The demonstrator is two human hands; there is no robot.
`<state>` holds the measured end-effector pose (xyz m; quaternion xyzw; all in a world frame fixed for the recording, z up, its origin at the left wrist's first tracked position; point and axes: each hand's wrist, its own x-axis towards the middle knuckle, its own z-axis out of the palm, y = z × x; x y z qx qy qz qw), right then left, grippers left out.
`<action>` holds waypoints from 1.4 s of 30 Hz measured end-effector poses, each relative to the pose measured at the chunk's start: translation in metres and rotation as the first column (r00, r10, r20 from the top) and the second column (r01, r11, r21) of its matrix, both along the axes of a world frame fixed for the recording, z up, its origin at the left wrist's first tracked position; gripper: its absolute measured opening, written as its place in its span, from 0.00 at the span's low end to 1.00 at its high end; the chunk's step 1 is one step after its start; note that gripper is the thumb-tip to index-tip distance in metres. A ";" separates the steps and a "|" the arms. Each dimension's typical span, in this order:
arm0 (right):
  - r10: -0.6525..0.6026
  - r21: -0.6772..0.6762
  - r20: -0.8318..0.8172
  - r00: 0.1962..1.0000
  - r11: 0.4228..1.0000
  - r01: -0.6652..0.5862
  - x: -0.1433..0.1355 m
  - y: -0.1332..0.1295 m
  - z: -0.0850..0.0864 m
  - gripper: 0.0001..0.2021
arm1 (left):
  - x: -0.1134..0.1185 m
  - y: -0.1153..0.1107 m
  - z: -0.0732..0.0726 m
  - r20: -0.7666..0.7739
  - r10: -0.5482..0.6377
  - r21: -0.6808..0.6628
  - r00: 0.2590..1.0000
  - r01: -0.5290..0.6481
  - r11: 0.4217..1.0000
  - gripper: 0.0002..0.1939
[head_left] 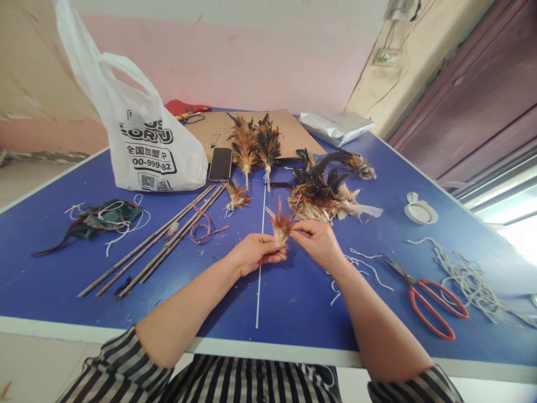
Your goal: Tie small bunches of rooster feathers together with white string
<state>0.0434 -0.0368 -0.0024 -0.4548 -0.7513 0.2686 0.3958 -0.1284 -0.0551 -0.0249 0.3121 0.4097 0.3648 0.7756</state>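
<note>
A small bunch of brown feathers [282, 223] is pinched at its pale base by my left hand [260, 252]. My right hand [316, 242] has thumb and forefinger closed on the bunch's right edge. Just beyond my hands lies a loose pile of black, brown and white feathers [321, 193]. A small tied feather tuft [237, 197] rests to the left of it. Two larger tied feather bundles [245, 146] stretch out farther back, partly over brown cardboard [293, 126].
Thin sticks [168, 246], a purple cord [201, 229] and a white plastic bag [155, 145] are on the left, near a phone [220, 164]. At right are red-handled scissors [434, 308], white strings [470, 280] and a tape roll [420, 212]. A silver packet [335, 127] sits behind.
</note>
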 end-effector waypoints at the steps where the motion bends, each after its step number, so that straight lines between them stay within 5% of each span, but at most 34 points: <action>1: -0.003 0.013 0.005 1.000 1.000 0.003 0.000 0.000 -0.001 0.05 | 0.000 0.000 0.000 -0.002 -0.003 0.005 1.000 0.003 1.000 0.08; 6: -0.020 0.070 0.074 0.997 0.997 0.015 0.004 0.000 0.002 0.05 | -0.003 0.004 0.001 0.001 0.052 -0.012 0.999 -0.052 0.999 0.04; 10: 0.064 0.160 0.293 0.954 0.980 -0.115 0.005 -0.009 0.008 0.06 | -0.007 0.010 -0.002 -0.098 0.090 0.018 0.991 -0.089 0.996 0.04; 17: 0.154 0.259 0.644 0.749 0.878 -0.403 -0.018 -0.023 0.020 0.09 | -0.002 0.002 -0.009 -0.400 -0.155 0.255 0.903 0.272 0.928 0.10; 20: 0.294 0.115 0.534 0.793 0.904 -0.413 -0.013 -0.013 0.022 0.08 | 0.001 -0.006 -0.006 -0.423 -0.232 0.284 0.876 0.371 0.884 0.13; 23: 0.420 -0.181 0.253 0.872 0.906 -0.384 0.002 0.000 0.019 0.05 | 0.002 -0.013 0.000 -0.410 -0.277 0.290 0.869 0.412 0.864 0.14; 26: 0.456 -0.502 -0.028 0.890 0.763 -0.407 0.013 0.009 0.010 0.07 | 0.002 -0.017 0.005 -0.376 -0.291 0.344 0.880 0.425 0.838 0.14; 29: 0.362 -0.604 -0.225 0.904 0.676 -0.421 0.014 0.014 -0.002 0.08 | 0.001 -0.017 0.008 -0.323 -0.242 0.381 0.915 0.359 0.852 0.13; 34: 0.197 -0.430 -0.310 0.930 0.844 -0.322 0.003 0.012 -0.017 0.07 | -0.002 -0.006 0.008 -0.212 -0.001 0.360 0.977 0.079 0.930 0.12; 39: 0.113 -0.298 -0.033 0.993 0.947 -0.117 -0.007 -0.003 -0.019 0.08 | -0.002 0.003 0.004 -0.174 0.232 0.289 0.957 -0.176 0.941 0.12; 42: 0.109 -0.026 0.178 0.978 0.994 -0.106 -0.013 -0.015 -0.016 0.08 | -0.002 0.004 0.000 -0.199 0.264 0.287 0.944 -0.201 0.936 0.11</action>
